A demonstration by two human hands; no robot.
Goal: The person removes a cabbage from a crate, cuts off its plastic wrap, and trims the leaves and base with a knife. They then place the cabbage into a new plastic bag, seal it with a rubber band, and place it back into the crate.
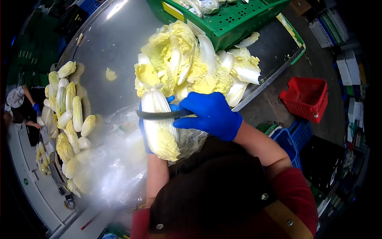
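Note:
A napa cabbage (153,133) with a white stem end and a yellow leafy end lies upright in front of my body. My left hand (144,137), in a blue glove, is wrapped round it from behind and mostly hidden by it. In a matching glove, my right hand (213,115) is closed round a knife, whose dark blade (159,115) crosses in front of the cabbage's middle. Clear plastic film (193,143) hangs beside the cabbage. Just beyond my hands is a heap of loose yellow-white cabbage leaves (179,59).
On the metal table (107,51), several whole cabbages (71,103) are piled at the left and crumpled clear plastic bags (119,159) lie nearer. A green crate (227,28) holds wrapped cabbages. A red basket (308,97) stands at right. Another person (24,99) works at far left.

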